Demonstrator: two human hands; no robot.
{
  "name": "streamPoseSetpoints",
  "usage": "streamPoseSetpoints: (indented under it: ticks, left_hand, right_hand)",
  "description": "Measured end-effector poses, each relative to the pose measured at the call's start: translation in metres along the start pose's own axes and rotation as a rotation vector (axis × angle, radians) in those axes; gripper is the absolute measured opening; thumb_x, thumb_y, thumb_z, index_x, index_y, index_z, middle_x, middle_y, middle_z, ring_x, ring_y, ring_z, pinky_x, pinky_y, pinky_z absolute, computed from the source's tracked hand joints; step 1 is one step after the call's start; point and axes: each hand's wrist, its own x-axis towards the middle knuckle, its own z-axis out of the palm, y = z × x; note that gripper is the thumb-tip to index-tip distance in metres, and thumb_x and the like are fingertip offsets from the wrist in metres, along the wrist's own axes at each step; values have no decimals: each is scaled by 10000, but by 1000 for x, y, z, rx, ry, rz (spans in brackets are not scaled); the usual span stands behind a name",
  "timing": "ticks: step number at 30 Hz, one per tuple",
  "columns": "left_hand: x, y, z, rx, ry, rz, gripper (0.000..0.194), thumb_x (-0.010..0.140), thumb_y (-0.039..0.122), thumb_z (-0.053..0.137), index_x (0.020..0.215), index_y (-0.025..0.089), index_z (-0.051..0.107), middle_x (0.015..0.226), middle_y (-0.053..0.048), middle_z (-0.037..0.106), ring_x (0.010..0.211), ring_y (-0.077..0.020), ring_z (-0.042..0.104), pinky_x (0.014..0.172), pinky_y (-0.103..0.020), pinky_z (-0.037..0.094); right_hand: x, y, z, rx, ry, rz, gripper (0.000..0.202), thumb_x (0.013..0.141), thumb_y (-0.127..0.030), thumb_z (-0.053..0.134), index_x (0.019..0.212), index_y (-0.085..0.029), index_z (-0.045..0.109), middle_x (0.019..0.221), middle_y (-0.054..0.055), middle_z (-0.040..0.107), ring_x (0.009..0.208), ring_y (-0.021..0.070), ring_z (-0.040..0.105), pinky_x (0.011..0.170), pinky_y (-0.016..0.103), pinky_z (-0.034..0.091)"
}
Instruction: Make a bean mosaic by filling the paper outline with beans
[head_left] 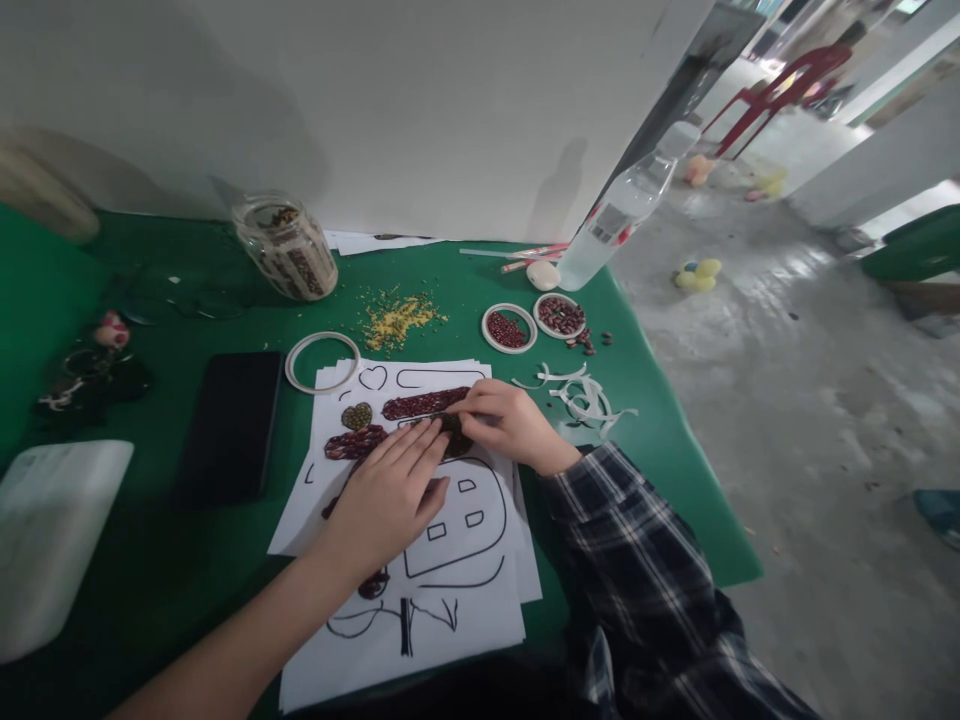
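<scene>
A sheet of white paper [480,640] with black line drawings lies on top of a stack in front of me. Parts of the drawing are filled with beans: a strip of dark red beans [420,403], a small heart of green beans [357,416] and another dark red patch [352,443]. My left hand [394,490] lies flat over the drawing, fingers stretched out, hiding part of it. My right hand [510,425] is pinched at a dark patch [456,440] beside the left fingertips; what its fingers hold is too small to make out.
Behind the paper are a tape ring [322,363], spilled yellow grains [401,320] and a glass jar [289,250]. Two small rings of red beans [508,328] sit near a plastic bottle [619,215]. Peeled white strips [589,400] lie right; a black tablet-like slab [232,425] left.
</scene>
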Motion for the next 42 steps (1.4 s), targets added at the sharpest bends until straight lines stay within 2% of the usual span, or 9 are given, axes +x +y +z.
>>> streamPoseSetpoints:
  ticks: [3, 7, 17, 23, 32, 35, 37, 39, 42]
  left_hand:
    - [1, 1, -4, 21, 3, -39, 465, 903, 334, 408, 1302, 98, 438, 1372, -119, 470, 1286, -219, 408, 1063, -402, 361]
    - [0, 2, -4, 41, -9, -53, 476, 901, 332, 408, 1306, 83, 426, 1349, -123, 496, 1274, -217, 424, 1060, -399, 368]
    - [-1, 3, 1, 42, -18, -66, 481, 903, 302, 369, 1331, 82, 381, 1333, -133, 510, 1258, -229, 445, 1046, -407, 380]
    - [-4, 3, 3, 57, -12, -22, 484, 894, 269, 382, 1338, 76, 374, 1369, -126, 473, 1288, -218, 405, 1065, -393, 355]
    - [-4, 11, -4, 52, -1, 33, 456, 912, 236, 342, 1339, 84, 388, 1399, -120, 436, 1314, -211, 365, 1075, -383, 335]
    - [-8, 14, 2, 43, -58, 117, 472, 878, 123, 326, 1345, 89, 384, 1416, -107, 415, 1324, -196, 347, 1090, -364, 307]
    - [-11, 15, 6, 23, -115, 156, 508, 843, 88, 339, 1349, 97, 380, 1428, -99, 399, 1330, -194, 334, 1093, -354, 296]
    - [-13, 15, 10, 12, -163, 160, 529, 820, 81, 352, 1348, 97, 379, 1434, -99, 389, 1333, -199, 328, 1093, -352, 290]
    - [-13, 15, 11, 3, -187, 146, 518, 820, 100, 360, 1338, 89, 386, 1430, -110, 393, 1331, -208, 333, 1091, -360, 290]
  right_hand:
    - [-1, 2, -6, 65, 126, 61, 219, 821, -156, 513, 899, -154, 717, 733, 30, 601, 660, 110, 547, 625, 240, 441]
    - [-2, 7, -9, 69, 141, 109, 217, 798, -124, 517, 846, -146, 727, 688, 15, 579, 598, 92, 516, 574, 226, 402]
    - [-2, 17, -3, 104, 105, 114, 217, 805, -137, 508, 873, -143, 714, 761, 35, 657, 674, 108, 574, 627, 227, 422]
    - [-2, 19, 1, 127, 125, 142, 203, 810, -166, 519, 871, -143, 711, 799, 50, 686, 706, 126, 606, 651, 234, 445]
    - [1, 15, 3, 195, 204, 202, 204, 794, -176, 522, 852, -153, 716, 852, 57, 706, 778, 146, 636, 716, 241, 471]
    - [7, 8, 1, 193, 234, 274, 217, 803, -215, 523, 884, -149, 713, 822, 58, 706, 684, 134, 625, 635, 231, 472]
    - [16, 4, 0, 190, 211, 296, 229, 813, -252, 530, 914, -150, 708, 821, 58, 705, 640, 126, 615, 605, 228, 473]
    - [28, -1, 1, 159, 168, 267, 214, 810, -266, 552, 915, -160, 706, 860, 56, 703, 672, 128, 622, 636, 230, 483]
    - [55, -5, 6, 53, 82, 209, 184, 781, -189, 593, 932, -169, 696, 933, 50, 697, 794, 134, 633, 730, 226, 480]
